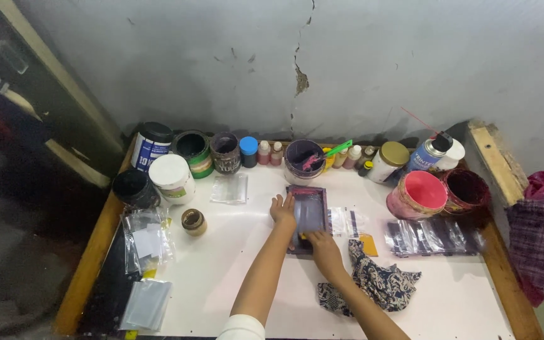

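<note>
On white table, hands on dark frame, patterned cloth beside, jars behind

surface: white table top with a wooden rim
under the fingers: small dark framed screen
just right of the fingers: clear bags
left of the fingers: clear bag, small jar
beyond the fingertips: row of paint tubs
near side, right: patterned cloth
</note>
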